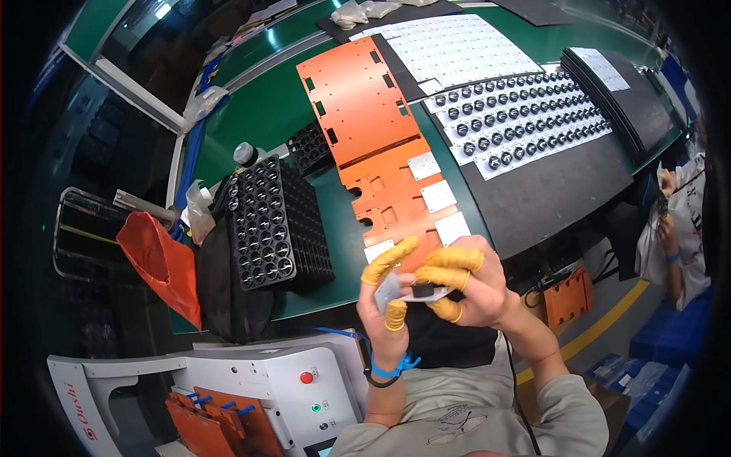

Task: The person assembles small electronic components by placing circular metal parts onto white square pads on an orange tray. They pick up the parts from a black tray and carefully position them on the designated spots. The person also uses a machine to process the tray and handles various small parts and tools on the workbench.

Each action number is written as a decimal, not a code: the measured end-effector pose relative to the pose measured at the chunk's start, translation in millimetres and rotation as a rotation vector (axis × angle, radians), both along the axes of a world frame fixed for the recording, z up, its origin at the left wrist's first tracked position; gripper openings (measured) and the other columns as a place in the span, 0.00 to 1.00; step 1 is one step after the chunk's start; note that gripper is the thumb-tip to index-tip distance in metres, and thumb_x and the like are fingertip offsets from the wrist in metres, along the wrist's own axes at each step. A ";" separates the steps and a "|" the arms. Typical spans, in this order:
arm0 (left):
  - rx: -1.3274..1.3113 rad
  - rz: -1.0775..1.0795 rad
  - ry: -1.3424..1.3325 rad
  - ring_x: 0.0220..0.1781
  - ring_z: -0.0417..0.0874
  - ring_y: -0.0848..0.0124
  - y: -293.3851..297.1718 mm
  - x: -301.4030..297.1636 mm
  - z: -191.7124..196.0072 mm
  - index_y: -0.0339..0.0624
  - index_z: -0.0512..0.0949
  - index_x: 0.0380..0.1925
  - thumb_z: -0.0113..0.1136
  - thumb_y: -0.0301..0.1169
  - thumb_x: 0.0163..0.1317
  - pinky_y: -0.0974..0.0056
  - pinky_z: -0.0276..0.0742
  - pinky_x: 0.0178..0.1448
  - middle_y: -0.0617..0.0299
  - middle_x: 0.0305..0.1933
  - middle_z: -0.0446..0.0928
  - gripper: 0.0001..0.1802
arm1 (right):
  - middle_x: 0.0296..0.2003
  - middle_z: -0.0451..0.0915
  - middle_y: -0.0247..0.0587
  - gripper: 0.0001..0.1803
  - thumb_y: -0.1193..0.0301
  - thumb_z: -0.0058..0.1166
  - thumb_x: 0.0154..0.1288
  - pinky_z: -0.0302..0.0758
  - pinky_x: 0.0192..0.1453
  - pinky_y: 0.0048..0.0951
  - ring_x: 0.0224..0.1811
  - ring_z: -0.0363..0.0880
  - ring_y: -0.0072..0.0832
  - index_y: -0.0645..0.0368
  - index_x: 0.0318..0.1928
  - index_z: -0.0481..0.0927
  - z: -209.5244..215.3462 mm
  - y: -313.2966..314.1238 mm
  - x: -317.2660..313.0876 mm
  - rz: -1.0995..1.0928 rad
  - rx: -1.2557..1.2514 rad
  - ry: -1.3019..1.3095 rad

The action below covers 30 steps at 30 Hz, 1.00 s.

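Observation:
My left hand [388,327], with yellow covers on its fingertips, pinches a small pale grey plate [387,292] that is tilted up. Close beside it, my right hand [485,291], also in yellow finger covers, grips a small black round part [422,290] with a pale flat piece under it. Whether the two pale pieces touch is hidden by the fingers. Both hands are above the near end of an orange fixture board [392,217]. Several white square plates [437,196] lie on that board, one of them just beyond my left fingertips.
Left of the fixture stands a stacked black tray [311,236] of round parts. To the right, white sheets [521,126] carry rows of black round parts on a black mat [548,194]. A grey machine [304,358] is at lower left. Another person's hand [668,232] shows at far right.

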<state>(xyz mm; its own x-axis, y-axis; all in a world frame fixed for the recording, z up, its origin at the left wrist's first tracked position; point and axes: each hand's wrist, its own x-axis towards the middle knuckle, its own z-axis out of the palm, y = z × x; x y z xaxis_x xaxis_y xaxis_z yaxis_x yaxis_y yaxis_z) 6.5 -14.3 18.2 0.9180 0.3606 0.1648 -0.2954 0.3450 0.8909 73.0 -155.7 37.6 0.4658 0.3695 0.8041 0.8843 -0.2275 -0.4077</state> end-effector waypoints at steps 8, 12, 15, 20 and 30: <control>0.729 -0.019 0.031 0.25 0.73 0.80 27.7 4.0 18.2 0.36 0.83 0.46 0.78 0.31 0.50 0.74 0.66 0.26 0.60 0.43 0.81 0.23 | 0.48 0.77 0.43 0.20 0.72 0.66 0.53 0.75 0.50 0.37 0.48 0.76 0.41 0.64 0.48 0.81 6.1 -19.3 12.7 0.116 -0.318 0.108; 0.884 -0.048 0.139 0.27 0.80 0.71 29.0 8.6 20.0 0.36 0.83 0.45 0.73 0.27 0.55 0.69 0.72 0.30 0.56 0.40 0.81 0.17 | 0.49 0.77 0.44 0.20 0.73 0.65 0.53 0.75 0.51 0.37 0.49 0.76 0.41 0.67 0.47 0.80 4.2 -22.8 19.3 0.110 -0.453 0.089; 0.935 0.025 0.069 0.29 0.83 0.62 22.3 12.6 15.6 0.35 0.82 0.43 0.70 0.24 0.57 0.65 0.75 0.33 0.53 0.39 0.81 0.13 | 0.49 0.76 0.45 0.21 0.74 0.66 0.53 0.75 0.51 0.37 0.49 0.76 0.41 0.68 0.48 0.80 2.4 -24.3 22.2 0.116 -0.443 0.145; 0.925 0.107 0.025 0.35 0.84 0.54 21.8 32.5 19.4 0.34 0.82 0.41 0.67 0.24 0.60 0.61 0.78 0.39 0.51 0.39 0.81 0.10 | 0.49 0.76 0.47 0.21 0.75 0.66 0.56 0.77 0.49 0.38 0.49 0.75 0.43 0.66 0.51 0.80 -4.9 -19.8 32.1 0.186 -0.167 0.366; 1.236 0.462 0.605 0.41 0.83 0.46 40.0 65.3 8.2 0.32 0.80 0.40 0.59 0.33 0.68 0.50 0.76 0.44 0.47 0.40 0.81 0.12 | 0.49 0.77 0.47 0.22 0.74 0.67 0.59 0.80 0.43 0.35 0.47 0.76 0.42 0.65 0.54 0.79 -20.0 -28.0 36.9 0.110 -0.119 0.328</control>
<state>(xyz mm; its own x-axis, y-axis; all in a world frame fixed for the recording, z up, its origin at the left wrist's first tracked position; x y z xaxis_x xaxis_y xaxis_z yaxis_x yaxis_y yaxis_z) 71.8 25.8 26.4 0.8020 0.5552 0.2204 0.3564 -0.7409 0.5692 109.8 -183.7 17.6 0.6438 0.5138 0.5671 0.7330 -0.2013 -0.6498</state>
